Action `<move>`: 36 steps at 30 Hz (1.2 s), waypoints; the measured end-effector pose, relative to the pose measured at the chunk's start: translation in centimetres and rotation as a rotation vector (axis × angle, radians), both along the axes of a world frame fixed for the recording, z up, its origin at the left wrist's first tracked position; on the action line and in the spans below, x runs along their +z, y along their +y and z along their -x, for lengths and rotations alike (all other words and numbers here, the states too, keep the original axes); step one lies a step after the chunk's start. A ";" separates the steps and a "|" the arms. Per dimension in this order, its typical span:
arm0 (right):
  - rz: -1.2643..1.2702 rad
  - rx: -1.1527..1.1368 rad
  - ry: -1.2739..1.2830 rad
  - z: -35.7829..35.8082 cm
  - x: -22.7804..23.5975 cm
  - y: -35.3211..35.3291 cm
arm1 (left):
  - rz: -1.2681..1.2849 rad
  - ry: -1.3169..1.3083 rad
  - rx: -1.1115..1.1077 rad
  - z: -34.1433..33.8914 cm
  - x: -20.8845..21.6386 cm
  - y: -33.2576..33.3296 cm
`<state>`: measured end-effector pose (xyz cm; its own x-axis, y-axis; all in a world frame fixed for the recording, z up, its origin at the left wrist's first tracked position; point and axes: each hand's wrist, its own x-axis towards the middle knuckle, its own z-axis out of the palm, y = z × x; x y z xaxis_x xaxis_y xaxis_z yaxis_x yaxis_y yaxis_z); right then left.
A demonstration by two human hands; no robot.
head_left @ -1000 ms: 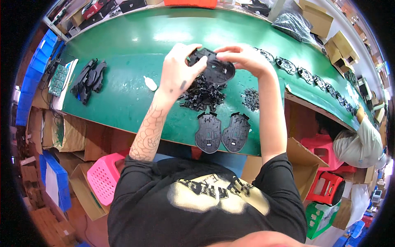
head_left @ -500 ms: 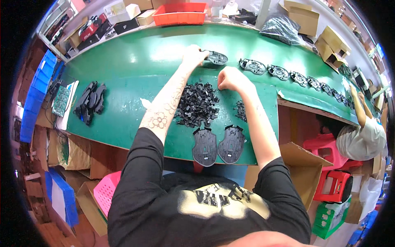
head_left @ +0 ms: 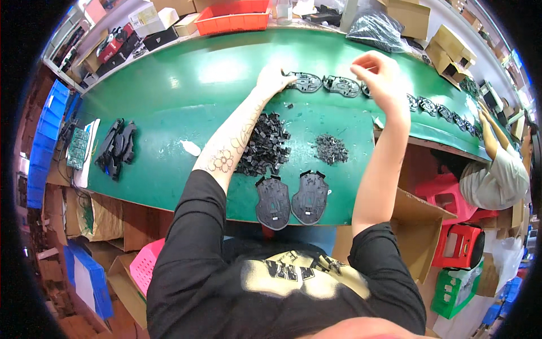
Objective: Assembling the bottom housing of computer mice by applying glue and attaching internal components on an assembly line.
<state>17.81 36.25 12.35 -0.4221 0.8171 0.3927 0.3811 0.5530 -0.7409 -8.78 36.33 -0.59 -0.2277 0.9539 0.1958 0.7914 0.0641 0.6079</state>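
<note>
My left hand (head_left: 273, 80) grips the left end of a black computer-mouse shell (head_left: 306, 82), which lies on the green table at the head of a row. My right hand (head_left: 382, 82) is raised over that row, thumb and fingers apart, with nothing visible in it. It covers part of the row. Next to the held shell lies another mouse shell (head_left: 342, 86). A heap of small black plastic parts (head_left: 271, 144) sits by my left forearm, and a pile of tinier black pieces (head_left: 331, 148) is between my arms. Two mouse shells (head_left: 273, 204) lie side by side at the near edge.
More black shells (head_left: 117, 148) are stacked at the left, near a small white bottle (head_left: 191, 148) and green circuit boards (head_left: 77, 148). A red bin (head_left: 232, 17) and a plastic bag (head_left: 376, 32) line the back. Another person (head_left: 495, 178) works at the far right.
My right hand has moved from beside the heap up and right, over the row. My left hand has brought its shell right and down, close to the row's first shell.
</note>
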 end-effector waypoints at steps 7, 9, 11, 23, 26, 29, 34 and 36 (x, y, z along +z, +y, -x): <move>-0.052 0.031 0.060 0.0 0.0 0.2 | -0.267 0.160 -0.015 -2.1 3.7 -6.1; -0.038 0.121 0.088 0.4 -0.3 0.2 | 0.006 0.087 -0.265 -3.6 7.3 -10.8; -0.035 0.196 0.051 0.6 -0.4 0.8 | 0.095 0.193 -0.540 -4.6 8.3 -15.9; -0.136 0.153 -0.022 4.5 1.0 -3.2 | 0.113 0.223 -0.396 -5.8 3.5 -27.0; -0.007 0.356 -0.010 5.0 -0.5 -2.3 | 0.033 0.286 -0.385 -5.3 3.8 -27.3; 0.031 0.469 -0.103 5.9 -0.5 -4.0 | -0.119 0.351 -0.284 -4.2 5.2 -27.6; 0.304 0.762 0.046 8.8 -1.2 -7.5 | -0.258 0.185 0.132 -2.3 8.2 -29.2; 0.351 0.852 0.029 9.2 -1.1 -8.6 | -0.276 0.204 0.192 -1.9 8.7 -29.2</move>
<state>8.57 27.67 11.30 -0.9296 0.3091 0.2007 -0.0730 0.3795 -0.9223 -6.93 7.16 8.15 -0.3264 0.8031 0.4984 0.8874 0.0788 0.4543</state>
